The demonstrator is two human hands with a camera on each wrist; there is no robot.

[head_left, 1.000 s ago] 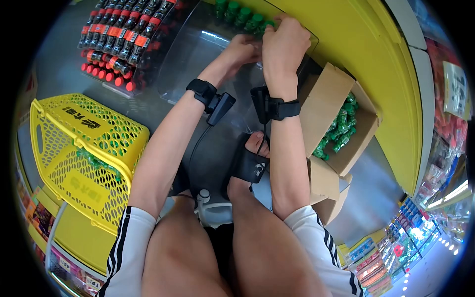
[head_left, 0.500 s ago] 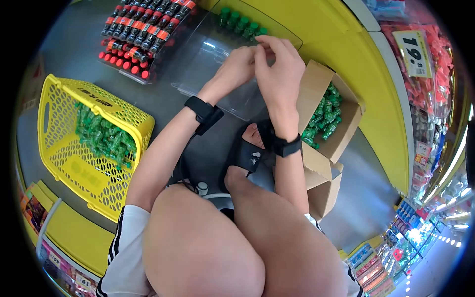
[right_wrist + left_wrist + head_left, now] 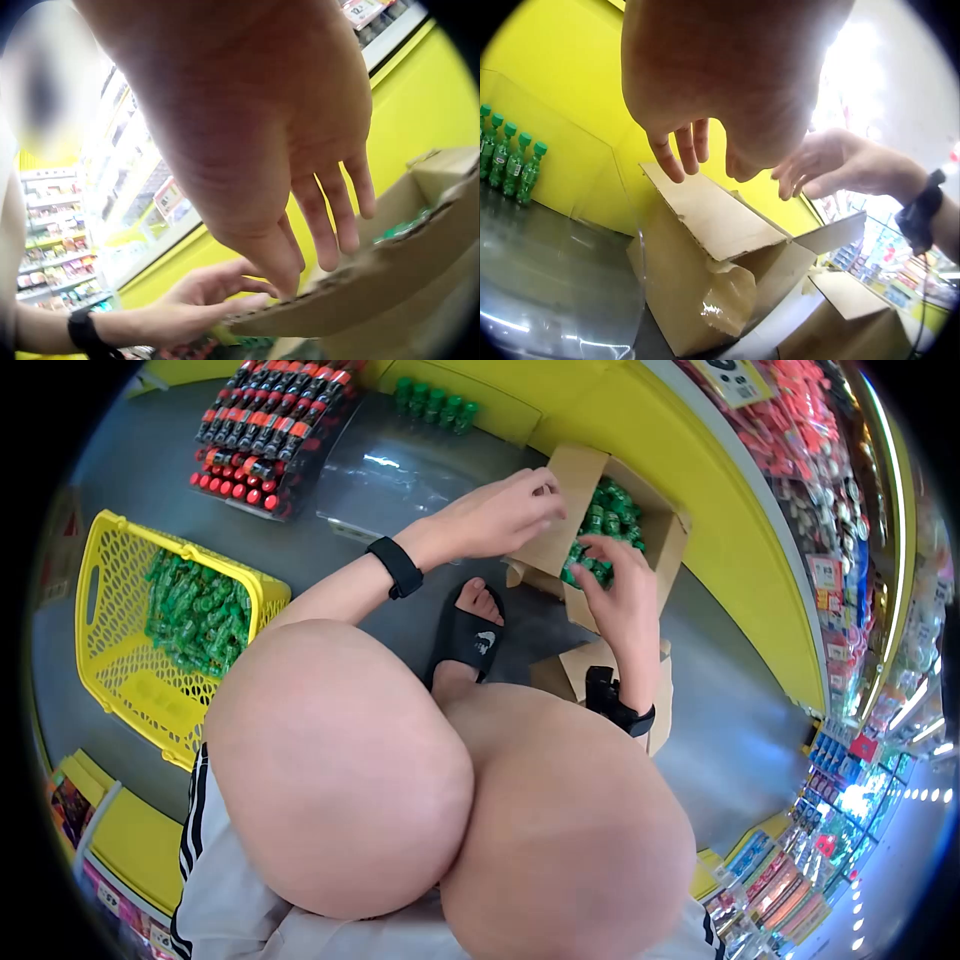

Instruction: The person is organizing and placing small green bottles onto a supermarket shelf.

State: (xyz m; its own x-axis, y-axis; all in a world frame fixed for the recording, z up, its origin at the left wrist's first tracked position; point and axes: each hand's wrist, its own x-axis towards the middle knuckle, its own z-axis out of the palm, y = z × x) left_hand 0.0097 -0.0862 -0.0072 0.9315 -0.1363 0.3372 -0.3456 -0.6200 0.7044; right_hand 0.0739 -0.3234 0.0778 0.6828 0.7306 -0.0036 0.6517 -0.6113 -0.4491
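Note:
My left hand [image 3: 505, 515] hovers beside the cardboard box [image 3: 665, 535], near its raised flap, with fingers loosely bent and nothing between them. Over the near side of the box opening is my right hand [image 3: 625, 590], its thumb and fingers spread apart. In the right wrist view the right fingers [image 3: 322, 232] hang down by the box edge, holding nothing. Small green bottles [image 3: 612, 510] lie heaped inside the box. Left of it stands a clear plastic bin [image 3: 400, 485], with a row of upright green bottles [image 3: 511, 169] along its back.
A yellow basket [image 3: 130, 690] with more green bottles [image 3: 195, 615] stands at the left. Dark bottles with red caps [image 3: 250, 435] are stacked behind it. A second cardboard box [image 3: 847, 330] sits near my right knee. A yellow wall [image 3: 720, 510] runs along the back.
Both hands have left the clear bin and the bottle row, moving right to the cardboard box. They have come apart from each other. My knees have risen into view.

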